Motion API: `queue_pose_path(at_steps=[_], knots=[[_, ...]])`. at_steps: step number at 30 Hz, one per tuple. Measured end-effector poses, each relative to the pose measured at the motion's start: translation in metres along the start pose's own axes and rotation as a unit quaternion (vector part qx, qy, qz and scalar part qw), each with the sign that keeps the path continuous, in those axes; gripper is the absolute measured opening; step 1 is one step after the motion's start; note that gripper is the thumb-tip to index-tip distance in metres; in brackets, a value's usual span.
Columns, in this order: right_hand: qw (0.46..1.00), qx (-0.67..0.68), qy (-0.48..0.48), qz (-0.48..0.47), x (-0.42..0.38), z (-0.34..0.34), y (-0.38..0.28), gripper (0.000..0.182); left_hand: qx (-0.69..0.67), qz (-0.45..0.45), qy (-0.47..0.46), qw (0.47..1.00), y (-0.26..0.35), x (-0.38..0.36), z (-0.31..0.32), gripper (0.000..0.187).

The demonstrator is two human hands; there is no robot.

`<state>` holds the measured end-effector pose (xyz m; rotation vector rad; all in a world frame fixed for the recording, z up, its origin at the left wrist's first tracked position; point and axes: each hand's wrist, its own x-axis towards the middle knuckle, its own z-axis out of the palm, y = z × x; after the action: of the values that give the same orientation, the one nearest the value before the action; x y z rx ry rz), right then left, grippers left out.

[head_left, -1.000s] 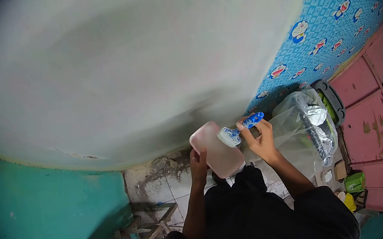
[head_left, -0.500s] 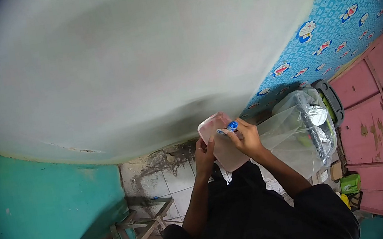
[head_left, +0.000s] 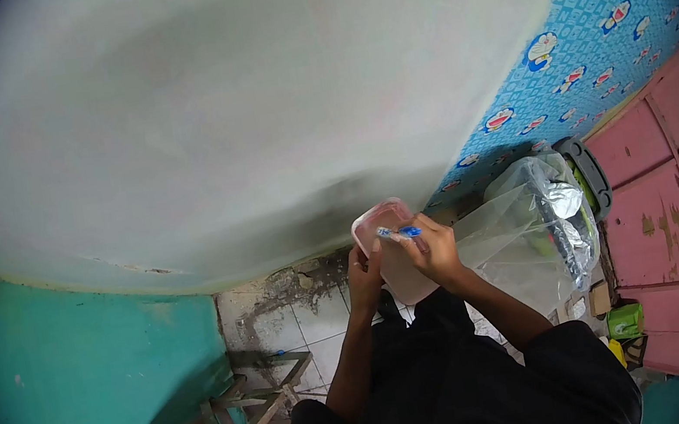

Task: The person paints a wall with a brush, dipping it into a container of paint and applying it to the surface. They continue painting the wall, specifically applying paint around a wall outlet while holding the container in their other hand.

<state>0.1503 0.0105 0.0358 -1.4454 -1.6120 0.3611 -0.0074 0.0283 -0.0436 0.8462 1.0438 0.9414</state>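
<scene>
A shallow pinkish translucent plastic tray (head_left: 403,280), rectangular with rounded corners, is tilted in front of my body. My left hand (head_left: 363,280) grips its left edge, with the thumb over the rim. Closed around a small blue-and-white handled tool (head_left: 407,232), my right hand (head_left: 441,255) is over the tray's right side. The tool's whitish end points left across the upper part of the tray. Its exact kind is not clear, and my fingers hide part of it. Whatever lies inside the tray is hard to make out.
A pale, smudged wall (head_left: 255,119) rises ahead, meeting blue cartoon wallpaper (head_left: 550,93) on the right. A worn wooden frame (head_left: 255,409) stands at lower left. Clear plastic sheeting (head_left: 512,248) covers items beside a pink panelled door (head_left: 659,234). White floor tiles (head_left: 320,316) lie below.
My right hand has turned, so the tool now lies flatter, with its whitish end slightly farther left and up. The left hand and tray stay nearly in place.
</scene>
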Motion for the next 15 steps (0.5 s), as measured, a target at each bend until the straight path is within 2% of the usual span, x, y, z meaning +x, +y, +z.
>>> queue_pose_path(at_steps=[3, 4, 6, 7, 10, 14, 15], knots=[[0.986, 0.101, 0.115, 0.065, -0.01, 0.007, 0.014, 0.019, -0.015, -0.006, 0.011, 1.0, -0.002, -0.001, -0.004, 0.049], [0.957, 0.2, 0.153, 0.142, -0.013, 0.009, 0.016, 0.019, -0.024, -0.006, 0.018, 1.0, -0.002, -0.002, -0.005, 0.049], [0.849, 0.389, 0.22, 0.282, -0.018, 0.013, 0.018, 0.019, -0.036, -0.012, 0.03, 0.999, 0.0, -0.003, -0.006, 0.048], [0.815, 0.429, 0.235, 0.312, -0.021, 0.014, 0.022, 0.019, -0.041, -0.019, 0.035, 0.998, 0.001, -0.005, -0.007, 0.048], [0.687, 0.557, 0.252, 0.392, -0.033, 0.01, 0.037, 0.019, -0.009, -0.022, 0.047, 0.999, -0.001, -0.005, -0.009, 0.056], [0.579, 0.652, 0.245, 0.423, -0.048, 0.007, 0.055, 0.018, 0.016, -0.034, 0.066, 0.997, 0.006, -0.007, -0.003, 0.066], [0.571, 0.66, 0.259, 0.413, -0.049, 0.004, 0.06, 0.018, 0.017, -0.042, 0.057, 0.997, 0.003, -0.005, -0.004, 0.065]])
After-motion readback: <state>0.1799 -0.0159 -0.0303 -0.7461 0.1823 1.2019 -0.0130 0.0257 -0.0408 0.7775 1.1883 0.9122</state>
